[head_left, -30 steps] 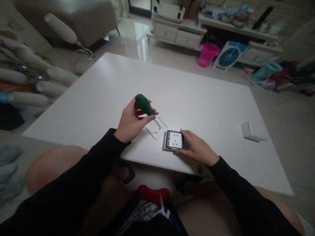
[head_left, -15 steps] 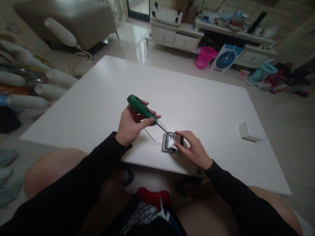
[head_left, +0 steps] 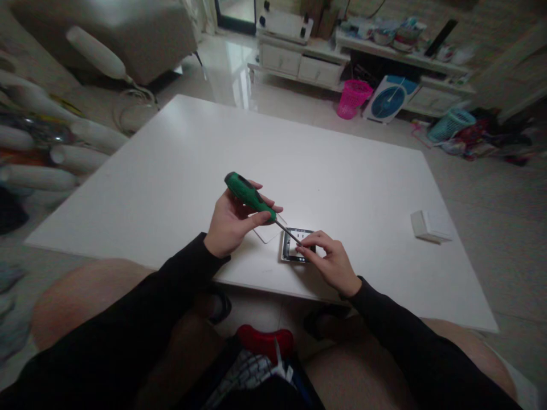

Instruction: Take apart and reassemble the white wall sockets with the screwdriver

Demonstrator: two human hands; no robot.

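Note:
My left hand (head_left: 235,219) is wrapped round the green and black handle of a screwdriver (head_left: 250,196). Its thin metal shaft slants down to the right over a wall socket (head_left: 285,253), a square white piece with a dark frame and small slots, lying on the white table. Thumb and fingers of my right hand (head_left: 329,256) are pinched together at the screwdriver's tip, above the socket's face. Whether a screw is between them is too small to tell. A flat white cover plate (head_left: 267,232) lies beside the socket, partly behind my left hand.
A white box-shaped piece (head_left: 429,226) stands toward the right edge of the white table (head_left: 342,171). Beyond the table are a pink basket (head_left: 354,98), a blue and white fan (head_left: 388,99) and a low cabinet (head_left: 280,60). A red object (head_left: 265,343) is below the table's near edge.
My right hand's fingers have come off the sides of the socket's face and closed together at the screwdriver's tip. The screwdriver and left hand have shifted slightly down and right.

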